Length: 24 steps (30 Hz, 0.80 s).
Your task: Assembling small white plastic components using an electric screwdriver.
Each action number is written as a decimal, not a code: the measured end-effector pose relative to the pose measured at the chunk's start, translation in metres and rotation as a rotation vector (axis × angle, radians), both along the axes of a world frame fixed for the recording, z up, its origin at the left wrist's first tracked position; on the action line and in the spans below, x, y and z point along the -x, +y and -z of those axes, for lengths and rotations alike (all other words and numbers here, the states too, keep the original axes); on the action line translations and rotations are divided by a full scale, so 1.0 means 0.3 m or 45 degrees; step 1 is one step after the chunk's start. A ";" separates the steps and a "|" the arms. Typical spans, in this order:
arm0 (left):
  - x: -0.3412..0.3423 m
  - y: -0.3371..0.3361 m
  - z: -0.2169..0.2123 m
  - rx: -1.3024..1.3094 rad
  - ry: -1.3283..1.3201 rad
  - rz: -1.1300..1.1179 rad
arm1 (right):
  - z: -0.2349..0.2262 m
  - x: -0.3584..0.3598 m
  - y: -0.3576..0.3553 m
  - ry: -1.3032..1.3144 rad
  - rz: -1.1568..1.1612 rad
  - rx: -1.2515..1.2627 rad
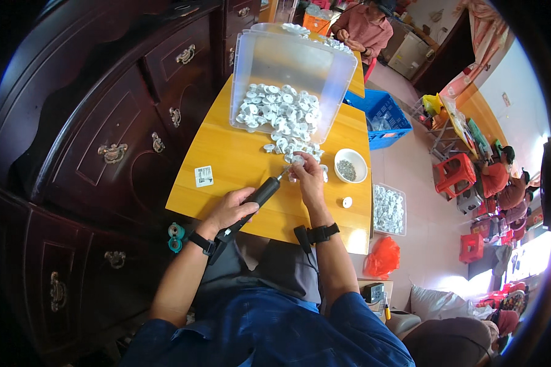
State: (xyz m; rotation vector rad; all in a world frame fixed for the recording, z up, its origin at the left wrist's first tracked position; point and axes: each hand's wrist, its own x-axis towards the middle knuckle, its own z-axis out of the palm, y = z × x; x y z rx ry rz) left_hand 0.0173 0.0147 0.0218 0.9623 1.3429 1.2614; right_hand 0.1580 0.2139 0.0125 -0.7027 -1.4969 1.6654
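Note:
My left hand (pixel 231 211) is wrapped round a black electric screwdriver (pixel 264 193), its bit pointing up and right. The tip meets a small white plastic part (pixel 297 161) that my right hand (pixel 310 179) pinches between thumb and fingers. What sits at the bit's tip is too small to make out. Just beyond, a heap of similar white parts (pixel 281 110) spills out of a clear plastic bin (pixel 294 55) tipped toward me on the yellow wooden table (pixel 239 165). Right of my right hand stands a white bowl (pixel 359 160) of small metal screws (pixel 346 170).
One white part (pixel 347 202) lies alone near the table's right side; a printed label (pixel 204 176) lies at left. Dark wooden drawers (pixel 104 122) line the left. On the floor at right are a blue crate (pixel 389 131) and a tub of parts (pixel 389 210). A person (pixel 370 27) sits beyond.

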 end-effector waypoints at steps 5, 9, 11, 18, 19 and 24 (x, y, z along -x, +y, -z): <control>0.001 0.004 0.000 -0.019 0.003 0.015 | 0.021 0.001 -0.022 0.009 0.019 0.063; -0.002 0.004 -0.019 0.000 0.040 -0.007 | 0.049 -0.005 -0.017 0.020 0.020 0.024; -0.001 0.006 -0.020 0.003 0.051 -0.001 | 0.055 -0.005 -0.017 0.007 0.032 0.012; -0.003 0.011 -0.007 0.018 0.050 -0.013 | 0.048 0.002 -0.034 0.014 0.043 -0.002; -0.004 0.012 -0.007 0.020 0.042 -0.014 | 0.048 0.003 -0.035 0.027 0.043 0.001; -0.006 0.016 -0.012 0.024 0.035 -0.010 | 0.040 0.003 -0.041 0.029 0.061 0.019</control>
